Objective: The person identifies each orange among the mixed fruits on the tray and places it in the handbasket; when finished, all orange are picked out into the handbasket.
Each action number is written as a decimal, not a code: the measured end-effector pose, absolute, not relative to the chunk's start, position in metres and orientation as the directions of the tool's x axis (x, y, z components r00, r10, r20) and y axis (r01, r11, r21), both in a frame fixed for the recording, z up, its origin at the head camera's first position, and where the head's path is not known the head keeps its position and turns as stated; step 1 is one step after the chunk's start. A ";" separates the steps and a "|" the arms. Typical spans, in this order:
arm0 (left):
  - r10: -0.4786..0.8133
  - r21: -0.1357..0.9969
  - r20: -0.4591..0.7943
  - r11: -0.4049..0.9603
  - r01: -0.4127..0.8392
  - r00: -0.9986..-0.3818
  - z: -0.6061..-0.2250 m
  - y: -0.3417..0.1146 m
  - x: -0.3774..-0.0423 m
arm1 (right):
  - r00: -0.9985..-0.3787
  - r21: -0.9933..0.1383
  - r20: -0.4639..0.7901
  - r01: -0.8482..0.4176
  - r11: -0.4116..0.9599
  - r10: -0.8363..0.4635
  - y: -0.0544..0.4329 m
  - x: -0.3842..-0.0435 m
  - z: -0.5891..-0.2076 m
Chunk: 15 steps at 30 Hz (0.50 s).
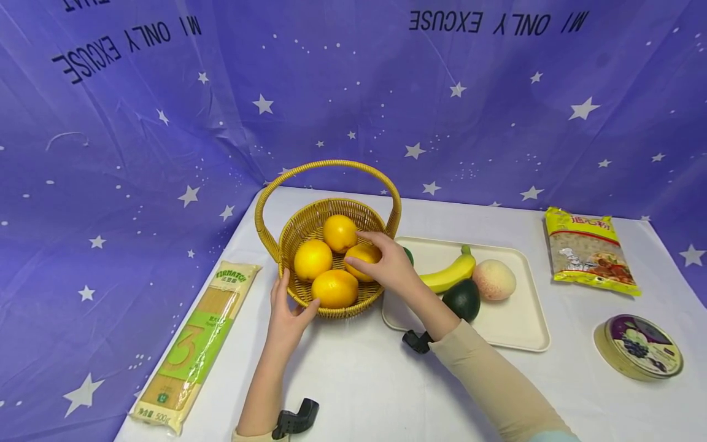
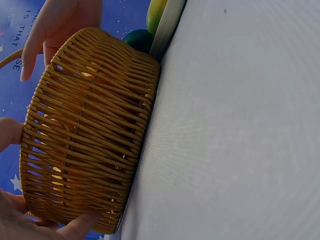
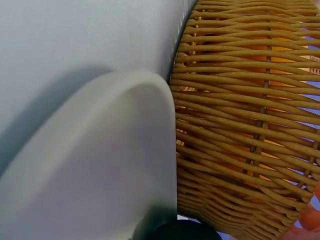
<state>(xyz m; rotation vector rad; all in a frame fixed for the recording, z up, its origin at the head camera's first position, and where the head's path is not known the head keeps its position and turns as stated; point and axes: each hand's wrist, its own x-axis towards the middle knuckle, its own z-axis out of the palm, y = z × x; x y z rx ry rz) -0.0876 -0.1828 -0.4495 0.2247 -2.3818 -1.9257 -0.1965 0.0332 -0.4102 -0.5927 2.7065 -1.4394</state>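
A woven wicker basket (image 1: 348,312) with a tall arched handle (image 1: 331,163) stands on the white table, holding several yellow-orange fruits, among them a round one (image 1: 313,260) and an oval one (image 1: 335,289). At the basket's front left, my left hand (image 1: 288,322) grips the side; the left wrist view shows its thumb at the rim and fingers along the outer weave. My right hand (image 1: 389,264) reaches over the right rim, thumb and fingers around the rightmost yellow-orange fruit (image 1: 361,263). Part of that fruit is hidden behind the hand.
Right of the basket, a cream tray (image 1: 519,331) bears a banana (image 1: 450,274), a peach (image 1: 494,280) and a dark green avocado (image 1: 463,299). A noodle packet (image 1: 196,347) lies at left. Farther right are a yellow food bag (image 1: 591,252) and a round tin (image 1: 639,348).
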 end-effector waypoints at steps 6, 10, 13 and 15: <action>-0.151 0.977 -0.039 0.203 -0.070 -0.988 -0.451 -0.182 -0.089 | -0.925 -0.852 0.173 -0.313 0.419 -0.339 0.042 -0.188 -0.406; -0.151 0.975 -0.041 0.208 -0.073 -0.988 -0.453 -0.183 -0.089 | -0.914 -0.890 0.197 -0.318 0.328 -0.354 0.055 -0.174 -0.394; -0.157 0.975 -0.036 0.212 -0.069 -0.987 -0.453 -0.185 -0.090 | -0.905 -0.897 0.229 -0.339 0.283 -0.359 0.067 -0.163 -0.382; -0.162 0.975 -0.034 0.212 -0.068 -0.986 -0.453 -0.186 -0.090 | -0.898 -0.897 0.263 -0.362 0.254 -0.352 0.077 -0.156 -0.376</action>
